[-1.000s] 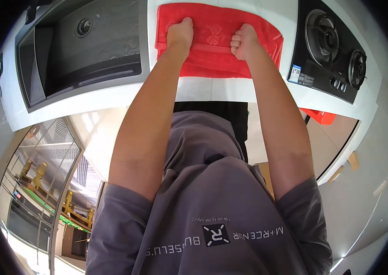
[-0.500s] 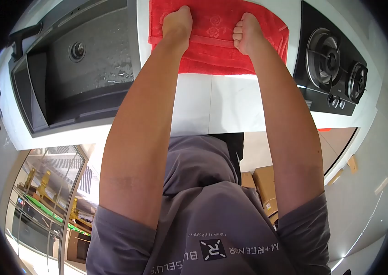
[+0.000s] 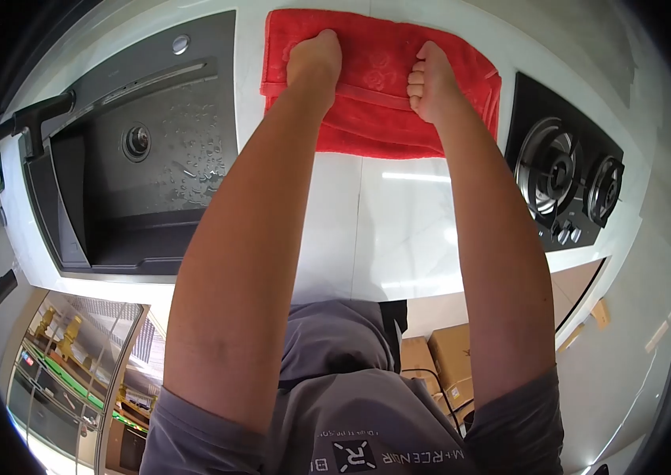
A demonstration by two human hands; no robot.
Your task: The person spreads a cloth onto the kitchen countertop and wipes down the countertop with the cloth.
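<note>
Between sink (image 3: 215,39) and gas hob (image 3: 531,104), toward the back edge of the tabletop (image 3: 387,237), find the red towel (image 3: 375,59), folded in layers, with embossed flower motifs and a woven band showing. Keep the left hand (image 3: 316,67) down on its left part and the right hand (image 3: 434,83) right of the middle, both clenched; cannot tell whether any cloth is caught inside either fist. Against half a second ago, notice mainly a shift of view: now see the towel's whole back edge and the sink's back right corner, with the tabletop's front edge lower down. On the towel, find both fists at much the same spots, so judge the handling to be at the same stage. For moving, have a broad strip of white surface toward the front edge; sideways, allow for narrow gaps, with the sink rim just beside the left end and the hob just beside the right.
</note>
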